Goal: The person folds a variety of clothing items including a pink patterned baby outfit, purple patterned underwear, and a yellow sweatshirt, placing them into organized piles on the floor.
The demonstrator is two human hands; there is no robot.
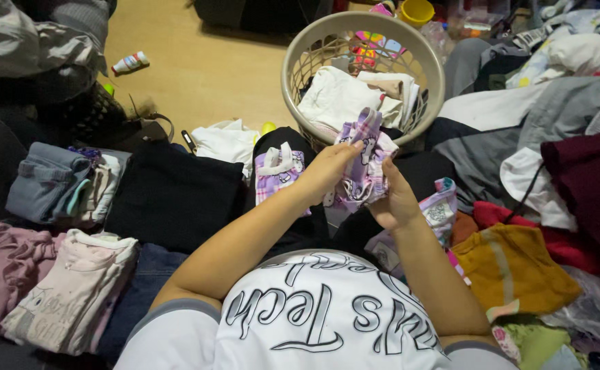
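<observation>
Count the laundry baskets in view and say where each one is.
1: a round beige laundry basket stands on the floor straight ahead, just beyond both hands, with light clothes inside. Clothing piles at the sides could hide others.

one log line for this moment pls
left hand: grips plaid garment | right hand: grips same | laundry basket: behind, holds clothes | folded stacks: left

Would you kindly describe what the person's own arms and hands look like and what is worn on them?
Both arms are bare from the short grey-edged sleeves of a white T-shirt with large dark lettering. The left hand and right hand wear no gloves; no rings, watch or bracelets show.
</observation>
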